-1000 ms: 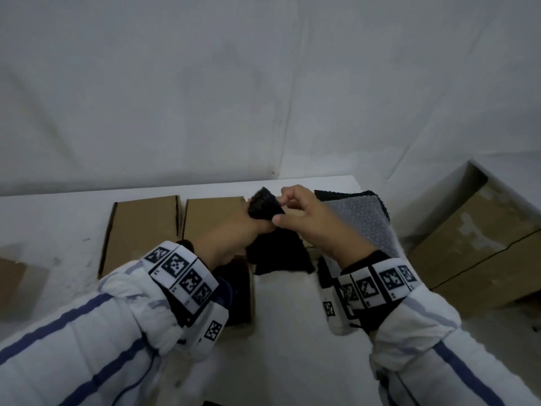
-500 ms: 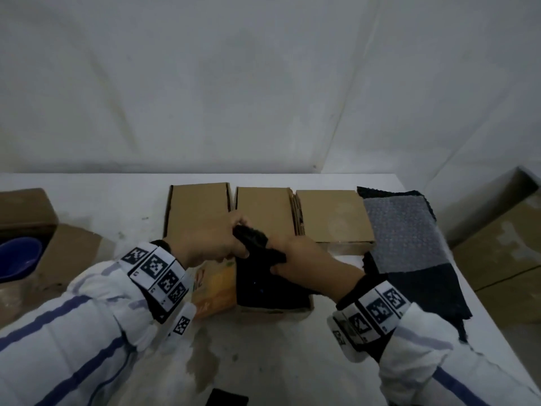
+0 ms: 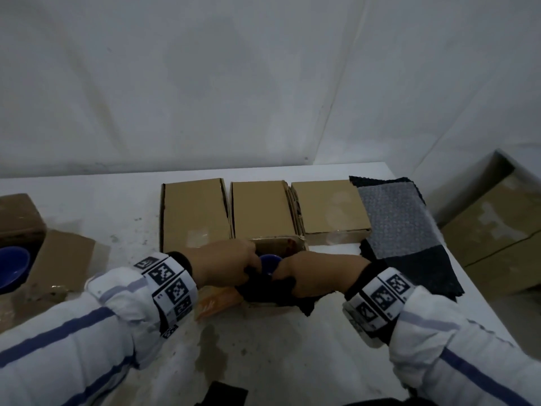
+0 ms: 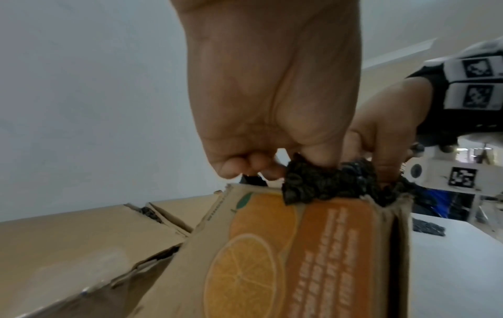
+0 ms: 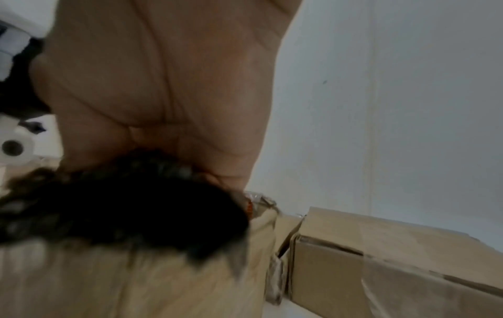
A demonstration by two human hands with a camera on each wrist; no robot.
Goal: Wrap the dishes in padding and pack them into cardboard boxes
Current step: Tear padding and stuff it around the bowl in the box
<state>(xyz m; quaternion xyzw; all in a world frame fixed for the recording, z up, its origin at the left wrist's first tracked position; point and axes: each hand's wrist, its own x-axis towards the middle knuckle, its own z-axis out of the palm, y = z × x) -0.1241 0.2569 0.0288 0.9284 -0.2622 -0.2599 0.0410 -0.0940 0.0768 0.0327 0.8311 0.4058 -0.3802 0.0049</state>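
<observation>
A small blue dish (image 3: 270, 264) shows between my two hands, sunk in black padding (image 3: 275, 291) inside an open cardboard box (image 3: 281, 244) with an orange-printed side (image 4: 286, 253). My left hand (image 3: 231, 266) pinches the padding (image 4: 326, 185) at the box's left rim, thumb and fingers curled into it. My right hand (image 3: 316, 272) grips the padding (image 5: 122, 206) at the right side; its fingertips are hidden. Part of the padding hangs over the box's front.
Three shut cardboard boxes (image 3: 193, 218) (image 3: 260, 209) (image 3: 328, 206) stand in a row behind. Padding sheets, grey on black (image 3: 401, 227), lie at the right table edge. Another blue dish (image 3: 11, 268) sits in an open box at far left. Big cartons (image 3: 497, 224) stand on the floor right.
My hands came down from chest height with the black padded bundle and lowered it into the open box. The view swung left, bringing the far-left dish into sight.
</observation>
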